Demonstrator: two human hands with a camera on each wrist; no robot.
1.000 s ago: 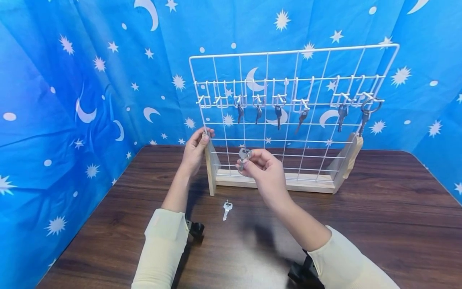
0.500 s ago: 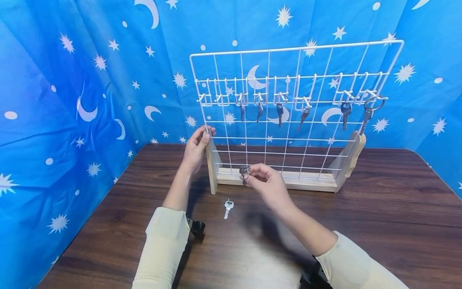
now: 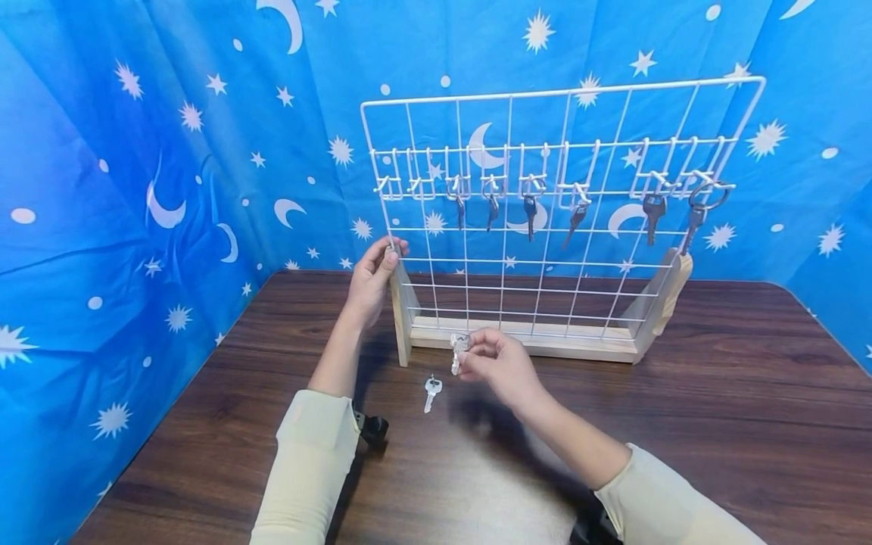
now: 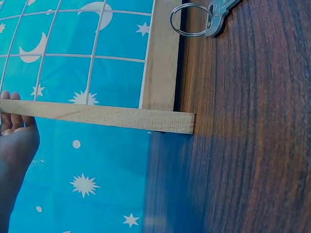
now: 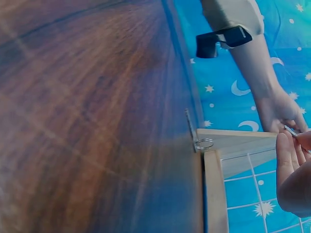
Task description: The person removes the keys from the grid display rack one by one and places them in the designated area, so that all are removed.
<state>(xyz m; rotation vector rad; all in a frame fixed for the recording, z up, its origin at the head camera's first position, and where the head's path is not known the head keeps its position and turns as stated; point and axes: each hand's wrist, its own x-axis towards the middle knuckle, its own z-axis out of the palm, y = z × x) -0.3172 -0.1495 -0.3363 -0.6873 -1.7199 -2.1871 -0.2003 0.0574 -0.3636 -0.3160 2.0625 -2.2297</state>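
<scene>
My left hand (image 3: 370, 286) grips the top of the left wooden upright (image 3: 400, 314) of a white wire grid rack (image 3: 466, 257); the left wrist view shows its fingers behind the wood. My right hand (image 3: 506, 367) pinches a silver key (image 3: 456, 354) between thumb and fingers, low in front of the rack's wooden base (image 3: 579, 348). In the right wrist view only a sliver of that held key (image 5: 290, 130) shows. Just left of it and nearer, a second silver key (image 3: 432, 393) lies on the table; the left wrist view shows a split ring (image 4: 188, 20) on it.
Several keys hang on the rack's white hooks, among them a key (image 3: 530, 207) near the middle and one with a large ring (image 3: 695, 219) at the right end. The dark wooden table (image 3: 736, 424) meets a blue star-and-moon cloth (image 3: 218, 174) behind and at the left.
My right hand has come down with its key from before the grid to just above the table. The left hand keeps its grip on the upright, and the loose key lies unmoved.
</scene>
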